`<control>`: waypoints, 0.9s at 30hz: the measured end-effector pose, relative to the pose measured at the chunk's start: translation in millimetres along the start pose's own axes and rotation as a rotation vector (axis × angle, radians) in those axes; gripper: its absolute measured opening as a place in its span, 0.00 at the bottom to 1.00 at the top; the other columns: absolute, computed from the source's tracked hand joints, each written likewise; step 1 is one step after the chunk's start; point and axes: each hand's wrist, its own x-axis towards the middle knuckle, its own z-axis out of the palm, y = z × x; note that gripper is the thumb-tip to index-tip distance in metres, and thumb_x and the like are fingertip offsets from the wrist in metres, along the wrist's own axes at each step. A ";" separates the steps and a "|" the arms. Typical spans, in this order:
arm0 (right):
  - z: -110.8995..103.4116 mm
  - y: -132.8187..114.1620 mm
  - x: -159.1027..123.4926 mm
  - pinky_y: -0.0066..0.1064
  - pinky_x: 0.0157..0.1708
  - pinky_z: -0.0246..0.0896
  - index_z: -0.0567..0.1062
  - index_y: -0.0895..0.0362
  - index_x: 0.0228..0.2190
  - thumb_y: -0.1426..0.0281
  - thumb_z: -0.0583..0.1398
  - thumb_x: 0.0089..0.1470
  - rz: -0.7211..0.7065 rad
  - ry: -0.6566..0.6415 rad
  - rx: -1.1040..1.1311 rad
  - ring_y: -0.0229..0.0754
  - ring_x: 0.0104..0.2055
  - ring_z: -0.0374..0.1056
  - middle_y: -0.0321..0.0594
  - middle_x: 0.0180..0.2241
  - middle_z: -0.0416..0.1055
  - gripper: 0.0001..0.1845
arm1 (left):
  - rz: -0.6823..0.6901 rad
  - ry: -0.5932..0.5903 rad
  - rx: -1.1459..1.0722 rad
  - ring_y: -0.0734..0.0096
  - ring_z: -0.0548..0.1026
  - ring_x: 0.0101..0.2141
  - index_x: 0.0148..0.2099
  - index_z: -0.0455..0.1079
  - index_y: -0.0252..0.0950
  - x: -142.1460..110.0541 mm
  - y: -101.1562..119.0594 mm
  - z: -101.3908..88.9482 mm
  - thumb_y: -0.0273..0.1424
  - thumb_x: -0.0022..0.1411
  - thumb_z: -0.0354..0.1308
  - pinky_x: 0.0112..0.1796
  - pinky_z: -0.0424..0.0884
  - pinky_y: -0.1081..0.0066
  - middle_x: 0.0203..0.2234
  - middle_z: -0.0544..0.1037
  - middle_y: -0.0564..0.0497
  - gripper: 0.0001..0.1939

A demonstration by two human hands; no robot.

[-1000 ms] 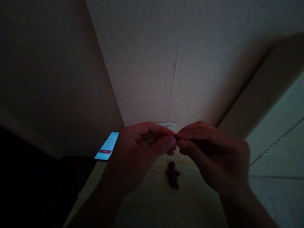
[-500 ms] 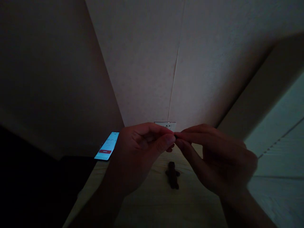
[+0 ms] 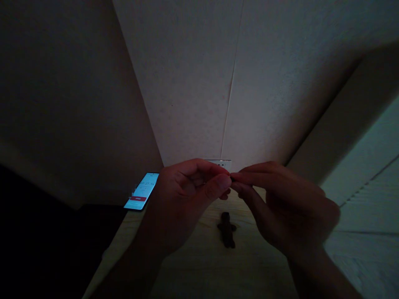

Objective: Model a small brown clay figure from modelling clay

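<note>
The room is dim. My left hand and my right hand meet fingertip to fingertip in the middle of the view, both pinched on something tiny and dark that I cannot make out. Below them, a small dark figure with a round head and stubby limbs lies on the pale wooden surface. Neither hand touches it.
A phone with a lit screen leans at the left edge of the surface. A white wall outlet sits behind my fingers, low on the wall. A pale panelled door or cabinet stands at the right.
My right hand has rotated a little, wrist dropping and moving right, while the pinch stays at the same spot. The left hand has hardly moved.
</note>
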 end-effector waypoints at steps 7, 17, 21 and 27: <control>1.9 0.6 3.0 0.28 0.37 0.75 0.84 0.55 0.43 0.78 0.72 0.55 -0.009 0.020 0.050 0.36 0.38 0.78 0.36 0.38 0.83 0.14 | 0.027 0.020 0.017 0.75 0.82 0.30 0.36 0.83 0.41 -0.9 0.8 1.5 0.30 0.63 0.71 0.35 0.78 0.79 0.26 0.84 0.57 0.02; 1.8 -1.1 4.7 0.27 0.37 0.75 0.84 0.55 0.40 0.75 0.71 0.58 -0.036 0.013 -0.003 0.35 0.36 0.78 0.34 0.36 0.83 0.08 | -0.020 -0.015 0.058 0.73 0.82 0.32 0.35 0.82 0.41 -0.3 3.3 1.3 0.35 0.66 0.68 0.36 0.77 0.77 0.28 0.85 0.55 0.07; 1.1 -1.4 4.0 0.26 0.37 0.75 0.84 0.55 0.41 0.73 0.72 0.57 -0.050 0.014 -0.072 0.35 0.36 0.77 0.36 0.38 0.83 0.09 | -0.025 -0.002 0.089 0.73 0.82 0.32 0.34 0.82 0.40 -0.1 3.2 0.1 0.36 0.65 0.68 0.36 0.76 0.77 0.27 0.85 0.54 0.08; -0.5 -1.1 3.6 0.25 0.37 0.75 0.84 0.55 0.43 0.76 0.72 0.57 -0.043 -0.017 -0.019 0.34 0.38 0.78 0.35 0.38 0.83 0.11 | -0.026 0.016 0.091 0.74 0.81 0.31 0.32 0.82 0.40 -0.4 5.4 0.8 0.34 0.65 0.69 0.36 0.76 0.78 0.26 0.84 0.56 0.08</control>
